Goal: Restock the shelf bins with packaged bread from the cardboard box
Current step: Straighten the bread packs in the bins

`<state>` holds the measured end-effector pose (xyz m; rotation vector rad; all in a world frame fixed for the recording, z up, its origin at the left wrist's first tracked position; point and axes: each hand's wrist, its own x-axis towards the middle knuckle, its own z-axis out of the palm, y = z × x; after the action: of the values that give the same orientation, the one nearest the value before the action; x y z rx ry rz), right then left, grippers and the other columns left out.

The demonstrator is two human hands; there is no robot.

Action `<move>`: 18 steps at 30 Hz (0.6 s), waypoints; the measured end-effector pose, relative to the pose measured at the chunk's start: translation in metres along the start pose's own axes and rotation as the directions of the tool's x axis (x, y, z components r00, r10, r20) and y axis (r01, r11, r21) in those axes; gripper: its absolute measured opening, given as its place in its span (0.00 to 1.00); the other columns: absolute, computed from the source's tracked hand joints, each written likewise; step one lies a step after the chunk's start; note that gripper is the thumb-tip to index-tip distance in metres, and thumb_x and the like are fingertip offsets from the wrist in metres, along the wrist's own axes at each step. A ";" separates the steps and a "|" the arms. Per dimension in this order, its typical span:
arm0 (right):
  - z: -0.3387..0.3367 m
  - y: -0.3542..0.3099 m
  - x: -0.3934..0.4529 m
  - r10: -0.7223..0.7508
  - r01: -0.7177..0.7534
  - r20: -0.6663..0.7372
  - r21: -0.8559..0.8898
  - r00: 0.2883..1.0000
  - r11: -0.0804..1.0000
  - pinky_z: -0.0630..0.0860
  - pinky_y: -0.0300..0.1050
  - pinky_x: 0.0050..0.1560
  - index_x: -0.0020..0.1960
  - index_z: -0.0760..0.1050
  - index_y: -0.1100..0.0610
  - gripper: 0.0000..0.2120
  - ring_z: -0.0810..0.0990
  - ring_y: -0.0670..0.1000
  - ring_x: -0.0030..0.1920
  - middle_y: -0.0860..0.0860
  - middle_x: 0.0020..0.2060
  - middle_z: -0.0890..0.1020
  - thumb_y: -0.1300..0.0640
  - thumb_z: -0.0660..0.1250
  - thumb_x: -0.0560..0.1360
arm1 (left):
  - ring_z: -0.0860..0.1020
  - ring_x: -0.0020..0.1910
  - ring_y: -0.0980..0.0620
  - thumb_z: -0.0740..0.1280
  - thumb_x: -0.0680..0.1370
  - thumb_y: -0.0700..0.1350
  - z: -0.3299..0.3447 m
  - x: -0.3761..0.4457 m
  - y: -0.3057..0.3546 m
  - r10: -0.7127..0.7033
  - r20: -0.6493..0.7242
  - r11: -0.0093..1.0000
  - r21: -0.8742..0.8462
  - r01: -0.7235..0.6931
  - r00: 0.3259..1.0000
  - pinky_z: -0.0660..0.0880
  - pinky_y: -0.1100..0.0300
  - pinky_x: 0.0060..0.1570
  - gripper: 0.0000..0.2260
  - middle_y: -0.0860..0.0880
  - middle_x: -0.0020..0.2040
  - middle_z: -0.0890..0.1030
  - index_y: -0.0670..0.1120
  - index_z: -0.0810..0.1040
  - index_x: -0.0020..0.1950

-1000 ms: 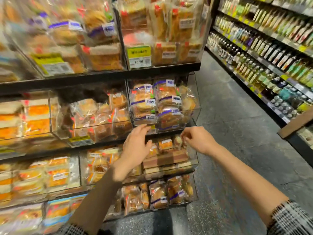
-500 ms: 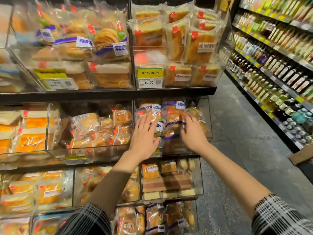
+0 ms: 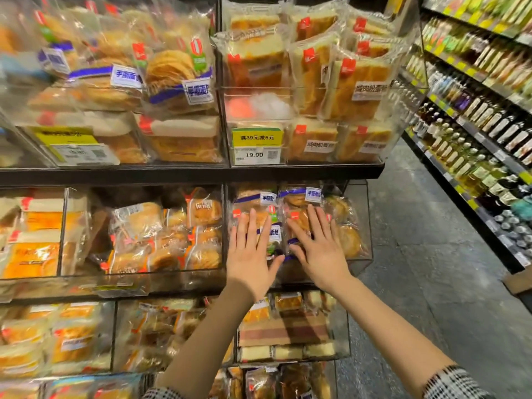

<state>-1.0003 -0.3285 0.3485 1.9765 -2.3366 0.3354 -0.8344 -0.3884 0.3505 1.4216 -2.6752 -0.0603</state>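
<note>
while my left hand (image 3: 250,249) and right hand (image 3: 315,246) lie flat, fingers apart, gripping nothing, i press the bread (image 3: 293,223) beneath them back, seating it inside its bin (image 3: 359,226).

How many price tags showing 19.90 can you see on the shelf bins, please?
1: the price tag on the top-row bin, above the left hand. The left neighbour's tag is too blurred to read.
</note>
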 end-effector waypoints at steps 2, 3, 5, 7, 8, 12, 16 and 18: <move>0.000 -0.003 0.001 0.007 -0.007 0.022 -0.026 1.000 1.000 0.54 0.65 0.73 0.76 0.60 0.46 0.26 0.51 0.61 0.77 0.60 0.76 0.56 0.42 0.48 0.79 | 0.32 0.75 0.41 0.40 0.74 0.69 -0.002 0.000 0.000 0.007 0.039 0.999 0.049 -0.009 0.999 0.33 0.48 0.71 0.38 0.42 0.76 0.33 0.50 0.34 0.77; -0.001 -0.005 0.001 0.009 -0.008 0.047 -0.028 0.999 1.000 0.52 0.64 0.73 0.76 0.58 0.46 0.27 0.48 0.60 0.77 0.60 0.77 0.53 0.41 0.47 0.79 | 0.27 0.73 0.43 0.39 0.74 0.70 -0.004 -0.001 0.000 0.012 0.057 0.999 0.047 -0.015 0.998 0.29 0.49 0.70 0.38 0.44 0.74 0.27 0.51 0.29 0.75; -0.006 -0.003 0.000 0.004 -0.004 0.087 0.004 0.996 1.000 0.45 0.62 0.75 0.77 0.51 0.43 0.29 0.39 0.57 0.77 0.57 0.77 0.45 0.37 0.43 0.77 | 0.26 0.72 0.45 0.44 0.75 0.71 -0.012 -0.002 -0.001 0.016 0.104 1.000 0.021 -0.019 0.994 0.29 0.50 0.70 0.39 0.46 0.73 0.25 0.52 0.28 0.75; -0.017 -0.001 0.001 0.024 -0.038 0.133 0.102 0.991 0.994 0.37 0.59 0.75 0.76 0.46 0.39 0.30 0.32 0.53 0.76 0.53 0.76 0.38 0.34 0.39 0.75 | 0.30 0.74 0.46 0.47 0.75 0.71 -0.024 -0.001 0.000 0.015 0.136 0.999 -0.035 -0.011 0.991 0.32 0.51 0.71 0.39 0.47 0.76 0.30 0.54 0.34 0.77; -0.026 -0.002 0.003 0.037 -0.058 0.133 0.163 0.990 0.985 0.36 0.58 0.74 0.76 0.47 0.39 0.29 0.34 0.52 0.76 0.52 0.76 0.40 0.34 0.41 0.76 | 0.33 0.76 0.47 0.48 0.75 0.71 -0.032 0.001 0.000 0.006 0.130 0.996 -0.093 0.006 0.992 0.35 0.52 0.72 0.38 0.47 0.77 0.33 0.54 0.39 0.78; -0.057 -0.010 0.024 0.160 -0.155 0.004 0.279 0.987 0.948 0.50 0.55 0.76 0.75 0.63 0.48 0.22 0.56 0.56 0.76 0.56 0.75 0.61 0.46 0.53 0.82 | 0.42 0.77 0.50 0.52 0.76 0.69 -0.057 0.018 -0.005 -0.043 -0.003 0.965 -0.260 0.040 0.999 0.39 0.54 0.73 0.35 0.48 0.79 0.46 0.53 0.54 0.78; -0.062 -0.026 0.050 0.242 -0.283 0.257 0.140 0.936 0.949 0.45 0.54 0.75 0.78 0.50 0.43 0.25 0.46 0.59 0.77 0.61 0.77 0.49 0.42 0.46 0.82 | 0.40 0.77 0.47 0.48 0.76 0.70 -0.065 0.043 -0.010 -0.048 0.107 0.980 -0.186 0.067 0.993 0.37 0.51 0.73 0.34 0.45 0.79 0.46 0.55 0.52 0.78; -0.054 -0.032 0.060 0.262 -0.295 0.306 0.065 0.915 0.953 0.41 0.55 0.75 0.78 0.44 0.43 0.25 0.41 0.61 0.77 0.63 0.77 0.44 0.42 0.44 0.82 | 0.37 0.77 0.44 0.44 0.76 0.70 -0.060 0.050 -0.006 -0.061 0.169 0.990 -0.113 0.081 0.984 0.33 0.48 0.72 0.34 0.44 0.79 0.44 0.56 0.48 0.78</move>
<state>-0.9846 -0.3806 0.4159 1.8456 -2.8582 0.1971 -0.8501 -0.4318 0.4136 1.5374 -2.6949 -0.3538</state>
